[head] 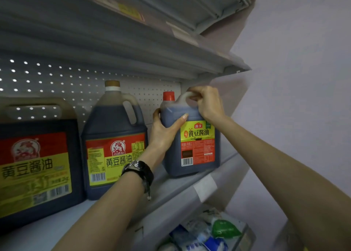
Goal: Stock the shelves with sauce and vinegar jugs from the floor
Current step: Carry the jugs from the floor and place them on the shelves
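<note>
- The dark plastic soy sauce jug with a red cap [197, 148] sits upright at the right end of the grey metal shelf [190, 186], near its front edge.
- The right hand [208, 102] curls its fingers through the jug's clear top handle, gripping it from above.
- The left hand [165, 131] clasps the jug's left shoulder, thumb across the front, fingers wrapped behind (a black wristwatch [138, 168] sits on that wrist).
- Just left stands a larger dark jug with a tan cap [114, 136], then a wide dark jug with a red and yellow label [36, 165].
- A white perforated back panel [57, 75] lies behind them.
</note>
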